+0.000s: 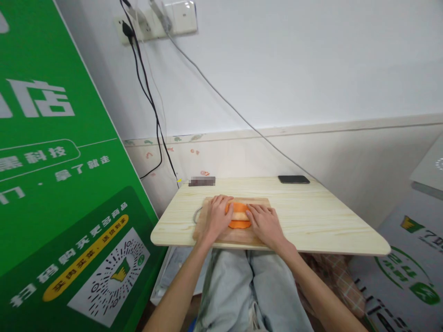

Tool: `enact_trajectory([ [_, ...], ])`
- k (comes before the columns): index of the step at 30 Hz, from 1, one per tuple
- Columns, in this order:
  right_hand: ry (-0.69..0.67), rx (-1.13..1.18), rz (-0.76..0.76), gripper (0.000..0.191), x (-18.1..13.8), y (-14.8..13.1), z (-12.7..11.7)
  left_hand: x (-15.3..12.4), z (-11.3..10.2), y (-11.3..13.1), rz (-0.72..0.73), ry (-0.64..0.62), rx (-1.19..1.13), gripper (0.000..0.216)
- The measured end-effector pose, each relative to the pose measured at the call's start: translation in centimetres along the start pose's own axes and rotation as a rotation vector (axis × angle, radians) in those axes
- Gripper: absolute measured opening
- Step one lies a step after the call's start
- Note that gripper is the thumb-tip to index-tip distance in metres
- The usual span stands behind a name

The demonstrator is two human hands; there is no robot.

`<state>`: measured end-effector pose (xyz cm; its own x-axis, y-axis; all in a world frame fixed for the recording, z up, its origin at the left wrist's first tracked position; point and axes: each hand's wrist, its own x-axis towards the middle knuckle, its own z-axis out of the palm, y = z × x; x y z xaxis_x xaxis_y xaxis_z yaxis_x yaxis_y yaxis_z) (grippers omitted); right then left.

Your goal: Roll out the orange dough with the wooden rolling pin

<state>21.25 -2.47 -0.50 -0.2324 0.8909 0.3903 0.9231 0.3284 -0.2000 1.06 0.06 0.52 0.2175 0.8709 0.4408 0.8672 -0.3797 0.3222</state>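
Note:
A pale wooden rolling pin lies across a flattened orange sheet that looks like dough or clay. The sheet rests on a wooden board. My left hand is closed over the pin's left end, its thumb by the orange edge. At the pin's right end, my right hand bends its fingers over it. Both palms hide the ends of the pin, and part of the orange sheet is covered by the pin and fingers.
The board sits at the front edge of a light wood-grain table. A black phone and a blurred dark item lie at the back. Cables run from wall sockets toward the table. A green panel stands left.

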Motion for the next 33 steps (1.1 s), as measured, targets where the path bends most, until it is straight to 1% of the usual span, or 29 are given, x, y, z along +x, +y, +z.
enact_trajectory([
  [2,-0.018,0.074,-0.077,0.049,1.0,0.9,-0.5,0.8,-0.1,-1.3,-0.066,0.103,-0.042,0.030],
  [4,-0.027,0.175,-0.203,0.049,1.9,2.1,-0.9,1.3,0.2,-2.2,-0.172,0.162,-0.132,0.025],
  [5,-0.024,0.224,-0.262,0.050,2.4,2.6,-1.0,1.5,0.4,-2.6,-0.224,0.163,-0.203,0.028],
  [6,-0.012,0.263,-0.300,0.050,2.7,3.1,-1.0,1.6,0.6,-2.9,-0.248,0.172,-0.266,0.034],
  [7,0.001,0.296,-0.317,0.049,3.0,3.5,-0.9,1.5,0.9,-3.2,-0.245,0.184,-0.316,0.035],
  [9,0.042,0.351,-0.294,0.041,3.3,4.0,-0.3,1.2,1.3,-3.5,-0.205,0.186,-0.382,0.032],
  [11,0.086,0.379,-0.228,0.033,3.2,4.3,0.2,0.7,1.6,-3.7,-0.139,0.170,-0.422,0.025],
  [13,0.105,0.391,-0.165,0.030,2.9,4.6,0.7,0.3,1.7,-3.9,-0.079,0.135,-0.459,0.023],
  [15,0.087,0.400,-0.136,0.031,2.7,4.9,1.0,0.0,1.8,-4.1,-0.051,0.094,-0.494,0.029],
  [17,0.052,0.411,-0.144,0.036,2.5,5.2,1.2,-0.1,1.8,-4.2,-0.054,0.072,-0.531,0.039],
  [20,0.014,0.390,-0.185,0.043,2.4,5.4,1.1,-0.1,2.0,-4.3,-0.073,0.080,-0.587,0.053],
  [24,0.018,0.319,-0.202,0.044,2.3,5.1,0.8,-0.2,2.1,-4.3,-0.076,0.081,-0.632,0.061],
  [26,0.022,0.305,-0.193,0.043,2.3,5.0,0.7,-0.1,2.0,-4.3,-0.062,0.078,-0.623,0.062],
  [29,0.037,0.290,-0.159,0.041,2.3,4.9,1.0,-0.1,1.6,-4.2,0.002,0.098,-0.561,0.060],
  [31,0.063,0.264,-0.094,0.040,2.4,4.9,1.2,-0.1,1.3,-4.1,0.047,0.126,-0.505,0.064],
  [33,0.098,0.237,-0.001,0.041,2.4,5.0,1.5,-0.1,1.2,-4.0,0.065,0.139,-0.453,0.072],
])
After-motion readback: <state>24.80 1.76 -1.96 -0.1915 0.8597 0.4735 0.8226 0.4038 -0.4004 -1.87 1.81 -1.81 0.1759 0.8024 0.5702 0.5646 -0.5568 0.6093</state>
